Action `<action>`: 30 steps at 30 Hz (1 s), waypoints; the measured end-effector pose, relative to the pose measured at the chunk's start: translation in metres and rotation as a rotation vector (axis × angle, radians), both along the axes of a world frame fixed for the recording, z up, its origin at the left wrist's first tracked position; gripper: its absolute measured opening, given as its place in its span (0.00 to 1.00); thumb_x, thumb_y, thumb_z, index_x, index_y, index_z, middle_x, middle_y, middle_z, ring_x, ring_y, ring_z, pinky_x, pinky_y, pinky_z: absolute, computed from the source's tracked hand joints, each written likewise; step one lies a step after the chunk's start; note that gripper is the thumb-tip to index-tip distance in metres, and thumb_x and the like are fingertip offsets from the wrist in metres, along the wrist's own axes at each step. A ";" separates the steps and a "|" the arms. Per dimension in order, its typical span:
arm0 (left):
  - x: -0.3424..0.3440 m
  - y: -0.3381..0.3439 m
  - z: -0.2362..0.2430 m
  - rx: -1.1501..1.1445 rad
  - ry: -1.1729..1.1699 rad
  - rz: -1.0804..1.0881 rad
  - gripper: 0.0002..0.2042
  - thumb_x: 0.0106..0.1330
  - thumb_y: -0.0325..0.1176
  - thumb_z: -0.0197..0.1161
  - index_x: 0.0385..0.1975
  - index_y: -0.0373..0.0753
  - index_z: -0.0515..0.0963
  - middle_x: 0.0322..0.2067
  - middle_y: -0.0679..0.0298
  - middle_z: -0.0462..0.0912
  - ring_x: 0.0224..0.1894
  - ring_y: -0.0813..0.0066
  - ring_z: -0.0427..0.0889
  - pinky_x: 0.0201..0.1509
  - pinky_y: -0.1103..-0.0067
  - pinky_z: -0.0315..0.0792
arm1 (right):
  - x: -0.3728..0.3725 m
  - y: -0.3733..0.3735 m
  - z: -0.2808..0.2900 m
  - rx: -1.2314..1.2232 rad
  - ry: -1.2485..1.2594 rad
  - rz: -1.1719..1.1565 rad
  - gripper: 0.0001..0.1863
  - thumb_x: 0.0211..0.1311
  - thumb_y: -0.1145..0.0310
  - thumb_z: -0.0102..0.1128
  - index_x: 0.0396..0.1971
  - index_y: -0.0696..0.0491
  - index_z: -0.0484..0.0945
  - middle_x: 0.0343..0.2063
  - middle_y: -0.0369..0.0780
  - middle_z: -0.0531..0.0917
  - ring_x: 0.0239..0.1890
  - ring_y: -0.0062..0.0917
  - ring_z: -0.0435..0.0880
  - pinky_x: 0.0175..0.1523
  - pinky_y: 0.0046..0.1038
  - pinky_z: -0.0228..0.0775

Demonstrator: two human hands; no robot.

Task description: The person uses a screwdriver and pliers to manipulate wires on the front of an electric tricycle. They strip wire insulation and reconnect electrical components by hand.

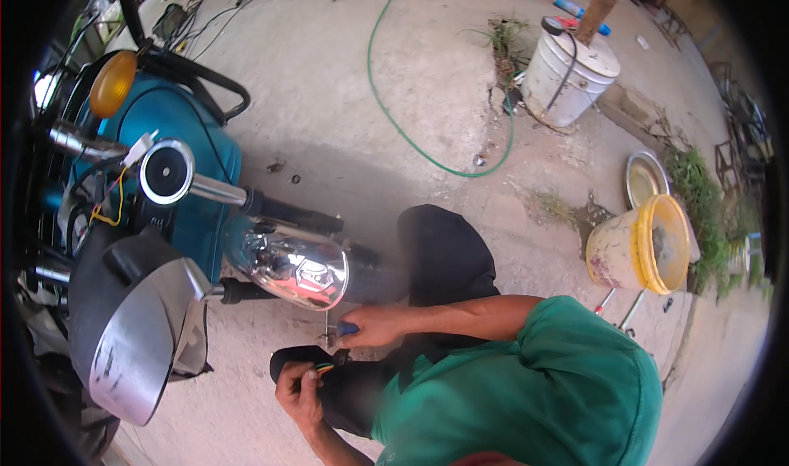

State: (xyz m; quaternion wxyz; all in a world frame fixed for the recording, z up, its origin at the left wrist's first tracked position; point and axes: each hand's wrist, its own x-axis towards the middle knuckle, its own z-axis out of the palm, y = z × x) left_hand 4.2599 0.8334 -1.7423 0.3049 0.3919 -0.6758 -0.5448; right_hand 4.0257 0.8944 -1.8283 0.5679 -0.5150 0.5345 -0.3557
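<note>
Left hand [297, 390] pinches the wires [325, 368] — likely light, bendy, best held near their ends — while my right hand [374, 326] grips a blue-handled tool [348, 329].

On the concrete floor [312, 63], a person in a green shirt [526, 384] bends beside a teal vehicle [136, 125]. The left hand [300, 392] pinches thin coloured wires [325, 369]; the right hand [374, 326], just beside it, grips a blue-handled tool [348, 329] near the rim of a chrome housing [288, 269]. An amber lamp [113, 84] sits on the vehicle. Along the floor's grassy edge stand a yellow-rimmed bucket [612, 248] and a round metal basin [631, 185]; a green hose [374, 76] curves across the floor toward a white bucket [555, 76].
</note>
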 end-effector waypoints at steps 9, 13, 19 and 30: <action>0.042 -0.001 -0.038 -0.175 -0.182 0.104 0.07 0.71 0.31 0.65 0.35 0.33 0.78 0.27 0.66 0.78 0.26 0.81 0.72 0.32 0.84 0.67 | 0.082 -0.035 -0.215 0.232 0.533 0.335 0.17 0.50 0.66 0.63 0.39 0.60 0.81 0.39 0.50 0.86 0.45 0.44 0.86 0.44 0.44 0.78; 0.049 0.005 -0.033 -0.165 -0.172 0.211 0.08 0.71 0.32 0.65 0.36 0.33 0.77 0.27 0.66 0.78 0.26 0.81 0.72 0.33 0.84 0.68 | 0.087 -0.031 -0.257 0.332 0.379 0.298 0.18 0.50 0.67 0.64 0.42 0.60 0.81 0.40 0.50 0.86 0.44 0.46 0.86 0.45 0.45 0.78; 0.068 -0.002 -0.091 -0.059 -0.133 0.203 0.09 0.72 0.34 0.65 0.37 0.34 0.78 0.29 0.64 0.80 0.28 0.78 0.76 0.35 0.82 0.72 | 0.104 0.003 -0.381 0.253 0.439 0.052 0.25 0.52 0.66 0.64 0.51 0.59 0.75 0.41 0.49 0.84 0.39 0.42 0.84 0.41 0.44 0.75; -0.011 -0.006 0.034 0.263 -0.444 -0.206 0.09 0.71 0.33 0.63 0.43 0.34 0.82 0.31 0.65 0.84 0.30 0.79 0.76 0.36 0.80 0.73 | 0.054 0.021 -0.150 0.345 0.003 0.196 0.14 0.62 0.64 0.56 0.41 0.58 0.78 0.37 0.49 0.84 0.40 0.40 0.84 0.43 0.42 0.74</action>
